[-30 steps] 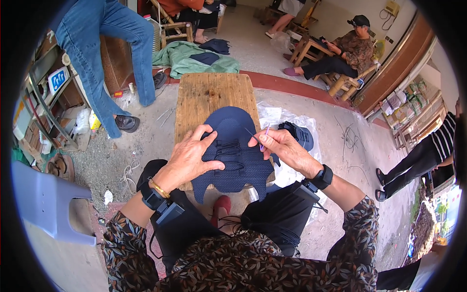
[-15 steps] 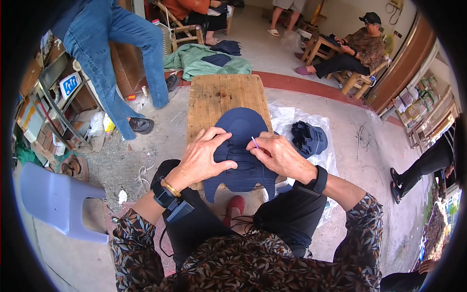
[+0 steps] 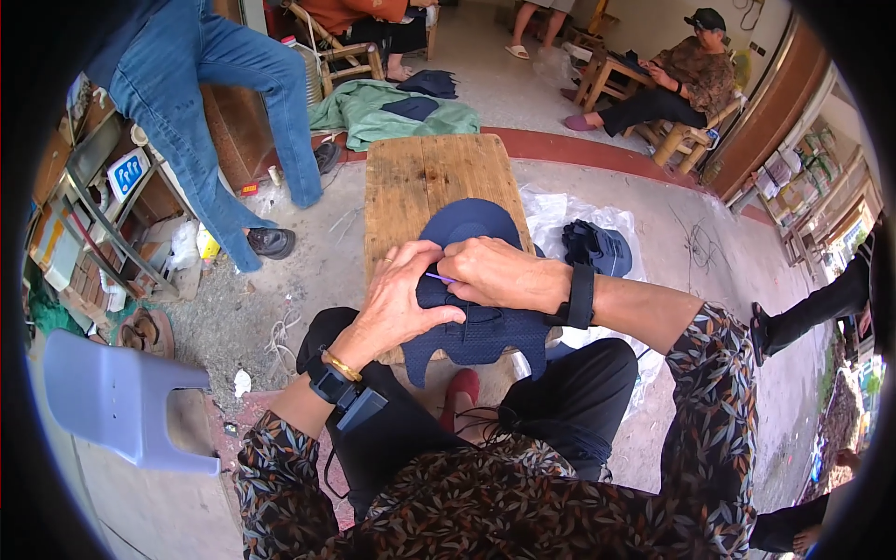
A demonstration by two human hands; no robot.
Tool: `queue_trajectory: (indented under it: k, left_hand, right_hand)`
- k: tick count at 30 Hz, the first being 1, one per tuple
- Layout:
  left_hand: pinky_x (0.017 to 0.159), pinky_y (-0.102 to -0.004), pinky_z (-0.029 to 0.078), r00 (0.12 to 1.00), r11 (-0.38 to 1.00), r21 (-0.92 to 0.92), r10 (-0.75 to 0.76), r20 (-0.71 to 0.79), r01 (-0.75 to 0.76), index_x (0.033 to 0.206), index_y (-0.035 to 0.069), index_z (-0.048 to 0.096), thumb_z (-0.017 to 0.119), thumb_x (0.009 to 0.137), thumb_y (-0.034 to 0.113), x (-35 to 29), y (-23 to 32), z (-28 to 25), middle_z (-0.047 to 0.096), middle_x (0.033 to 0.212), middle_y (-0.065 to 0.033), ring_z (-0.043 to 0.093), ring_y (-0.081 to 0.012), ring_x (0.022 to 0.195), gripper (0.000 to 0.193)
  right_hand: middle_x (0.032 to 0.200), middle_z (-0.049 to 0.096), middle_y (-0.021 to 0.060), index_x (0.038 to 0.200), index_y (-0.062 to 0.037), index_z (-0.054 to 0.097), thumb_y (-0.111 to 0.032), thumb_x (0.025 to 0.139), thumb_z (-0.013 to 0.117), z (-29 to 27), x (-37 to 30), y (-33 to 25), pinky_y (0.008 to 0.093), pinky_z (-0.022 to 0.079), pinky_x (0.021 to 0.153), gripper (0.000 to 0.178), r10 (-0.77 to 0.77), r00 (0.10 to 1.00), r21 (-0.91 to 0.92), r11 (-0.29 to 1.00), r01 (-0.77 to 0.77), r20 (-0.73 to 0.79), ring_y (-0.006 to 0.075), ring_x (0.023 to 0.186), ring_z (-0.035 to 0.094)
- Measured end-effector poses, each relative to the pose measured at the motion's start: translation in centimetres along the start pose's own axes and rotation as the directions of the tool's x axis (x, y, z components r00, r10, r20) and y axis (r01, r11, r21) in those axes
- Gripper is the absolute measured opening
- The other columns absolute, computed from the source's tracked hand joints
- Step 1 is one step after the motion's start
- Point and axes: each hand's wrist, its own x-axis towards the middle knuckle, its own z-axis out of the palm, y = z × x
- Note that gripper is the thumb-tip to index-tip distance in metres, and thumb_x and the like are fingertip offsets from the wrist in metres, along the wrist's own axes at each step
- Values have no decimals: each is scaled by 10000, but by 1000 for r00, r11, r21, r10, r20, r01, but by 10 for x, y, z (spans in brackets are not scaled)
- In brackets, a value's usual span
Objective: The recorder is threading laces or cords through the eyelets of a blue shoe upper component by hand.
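Observation:
A navy fabric piece (image 3: pixel 481 345), with a rounded brim-like far end and pointed corners at the near end, lies across a small wooden table before me. It looks like an unfinished cap. My left hand (image 3: pixel 392 291) rests on its left side, thumb stretched apart from the fingers. Closed beside those fingertips, my right hand (image 3: pixel 504 273) grips a thin purple stick-like tool (image 3: pixel 440 278) against the fabric. Only a short length of the tool shows, and its tip is hidden. The hands cover the middle of the fabric.
The wooden table (image 3: pixel 397 187) stands between my knees. Right of it, several navy caps (image 3: pixel 602 248) sit on clear plastic sheeting (image 3: pixel 549 207). A lilac plastic stool (image 3: pixel 103 392) is at left. A person in jeans (image 3: pixel 252 70) stands at far left; another sits (image 3: pixel 691 84) at far right.
My right hand has moved left across the fabric, bringing the purple tool to my left fingertips. My left hand has stayed nearly in place. The view has shifted slightly.

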Motion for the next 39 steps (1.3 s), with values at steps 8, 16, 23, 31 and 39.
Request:
queue_trajectory:
  k: [8, 16, 23, 31, 39]
  left_hand:
    - [1065, -465, 412, 1000, 1000, -19, 17, -23, -18, 1271, -8, 619, 939, 615, 428, -3, -3, 4, 569, 1346, -118, 524, -331, 1243, 850]
    - [1051, -454, 431, 999, 1000, -16, 25, -26, -25, 1287, 2, 606, 950, 605, 420, -4, -6, 3, 561, 1359, -129, 523, -341, 1256, 870]
    - [957, -407, 496, 1000, 999, -39, 3, -24, -4, 1322, 46, 571, 973, 596, 369, -4, -5, 3, 543, 1392, -121, 558, -313, 1195, 890]
    - [927, -392, 513, 998, 995, -95, 26, 66, -19, 1275, 52, 601, 965, 635, 372, 1, -5, -3, 558, 1386, -110, 570, -293, 1185, 803]
    - [1059, -436, 406, 991, 985, 166, 21, 135, -44, 1296, 72, 633, 885, 744, 396, 9, 8, -14, 578, 1382, -82, 535, -297, 1256, 688]
  right_hand:
    - [797, 695, 237, 820, 64, 695, -72, 797, 670, -5, 6, -7, 461, 578, 661, 140, -157, 983, -129, 977, 169, 98, 398, 773, 723]
    - [769, 672, 227, 820, 62, 637, -45, 777, 687, 6, 9, -4, 450, 564, 641, 126, -4, 998, -165, 986, -6, -60, 391, 751, 711]
    - [685, 648, 135, 845, 23, 646, -75, 851, 682, 6, -16, 9, 374, 510, 545, 105, 343, 906, 299, 917, -264, -248, 230, 585, 648]
    - [785, 659, 39, 1020, -2, 717, -211, 1002, 686, -2, -40, 16, 257, 563, 526, 212, 525, 850, 587, 677, -444, 38, 99, 674, 637]
    - [860, 683, 63, 1055, 5, 731, -71, 940, 735, 14, -90, -10, 263, 577, 624, 138, 548, 831, 773, 566, -285, -95, 99, 722, 664]
